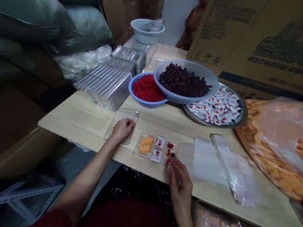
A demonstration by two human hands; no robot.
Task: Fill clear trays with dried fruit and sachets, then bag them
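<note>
A clear plastic tray (136, 153) lies near the table's front edge. Two orange pieces (145, 145) fill its left compartment, two small white printed packets (158, 149) the middle, and small red and dark pieces (169, 151) the right. My right hand (182, 181) reaches over that right end, fingertips drawn together against the pieces; what they pinch is too small to make out. To the left, my left hand (123, 129) rests on another clear tray (113, 124) with nothing in it. Its fingers are curled closed, and whatever may be inside them is hidden.
Behind the trays stand a blue bowl of red pieces (147, 104), a bowl of dark pieces (212, 94) and a metal pan of packets (243, 118). Stacked clear trays (107, 83) are at left, plastic sleeves (213, 161) at right, beside bagged orange pieces (286, 150). A person (191, 24) is beyond.
</note>
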